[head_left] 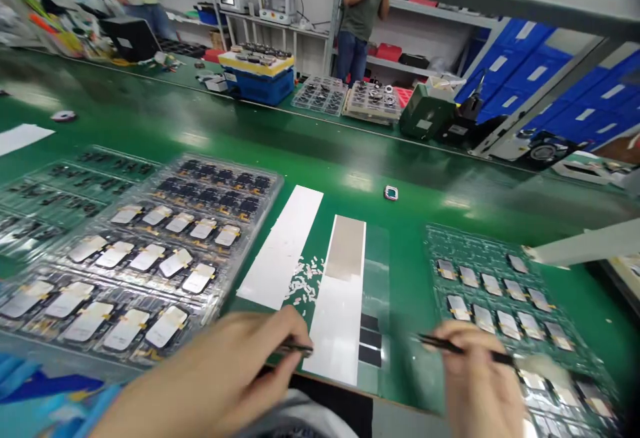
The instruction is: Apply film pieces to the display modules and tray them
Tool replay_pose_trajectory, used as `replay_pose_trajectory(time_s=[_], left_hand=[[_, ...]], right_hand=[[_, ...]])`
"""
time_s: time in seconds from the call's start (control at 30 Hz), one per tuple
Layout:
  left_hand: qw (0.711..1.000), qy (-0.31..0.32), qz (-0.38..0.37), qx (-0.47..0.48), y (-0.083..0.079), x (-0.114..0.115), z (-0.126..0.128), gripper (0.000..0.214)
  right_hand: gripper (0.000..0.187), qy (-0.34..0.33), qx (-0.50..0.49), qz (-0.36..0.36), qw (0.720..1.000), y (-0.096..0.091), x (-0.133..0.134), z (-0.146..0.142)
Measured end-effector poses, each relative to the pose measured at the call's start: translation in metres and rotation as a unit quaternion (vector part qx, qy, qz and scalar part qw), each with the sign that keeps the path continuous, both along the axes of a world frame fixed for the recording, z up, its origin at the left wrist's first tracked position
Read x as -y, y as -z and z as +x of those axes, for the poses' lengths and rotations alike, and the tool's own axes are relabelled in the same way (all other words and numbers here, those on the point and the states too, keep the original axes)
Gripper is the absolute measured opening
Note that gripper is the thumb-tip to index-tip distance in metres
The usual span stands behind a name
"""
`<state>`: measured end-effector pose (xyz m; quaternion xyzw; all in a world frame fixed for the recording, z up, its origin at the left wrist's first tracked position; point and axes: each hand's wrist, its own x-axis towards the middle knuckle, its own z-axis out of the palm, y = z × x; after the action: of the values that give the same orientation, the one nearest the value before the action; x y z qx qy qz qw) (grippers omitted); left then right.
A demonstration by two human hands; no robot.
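Note:
My left hand [250,365] is closed in a pinch on a thin dark flat part [294,349], seen edge-on, so its kind is unclear. Black tweezers [450,346] are gripped in my right hand [480,371], tips pointing left. Between the hands lie a long white strip [340,331] with a greyish upper part and a clear sheet [375,278] bearing dark rectangles [371,348]. Another white strip [285,245] lies further left, with small white scraps [305,281] scattered beside it.
A clear tray [245,251] of silver and dark parts stands left; another tray [440,241] of silver parts lies right. A small square part [391,193] rests on the green table [330,151]. A blue box [260,85] stands at the back, and two people are beyond.

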<state>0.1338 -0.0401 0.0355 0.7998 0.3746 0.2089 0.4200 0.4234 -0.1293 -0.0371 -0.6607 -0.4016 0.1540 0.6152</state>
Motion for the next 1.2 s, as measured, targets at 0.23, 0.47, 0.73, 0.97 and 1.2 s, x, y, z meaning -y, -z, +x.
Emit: replay_pose_trajectory(time_s=[0.23,0.47,0.73,0.97,1.2], left_hand=[[0.990,0.036,-0.128,0.051,0.044,-0.009,0.060,0.026],[0.982,0.036,-0.156,0.100,0.065,-0.033,0.066,0.015],[0.988,0.049,0.002,0.147,0.075,-0.028,0.062,0.015],[0.985,0.065,-0.041,0.153,0.073,-0.023,0.059,0.012],[0.991,0.120,-0.017,0.061,0.068,-0.019,0.053,0.010]], right_hand=[[0.022,-0.050,-0.112,-0.003,0.992,0.034,-0.044,-0.028],[0.019,-0.008,-0.086,-0.004,0.996,0.046,-0.039,-0.025],[0.016,-0.021,-0.025,0.037,0.999,0.046,-0.035,-0.027],[0.015,-0.032,0.016,0.050,0.998,0.048,-0.034,-0.024],[0.014,-0.044,0.058,0.026,0.997,0.050,-0.031,-0.021]])
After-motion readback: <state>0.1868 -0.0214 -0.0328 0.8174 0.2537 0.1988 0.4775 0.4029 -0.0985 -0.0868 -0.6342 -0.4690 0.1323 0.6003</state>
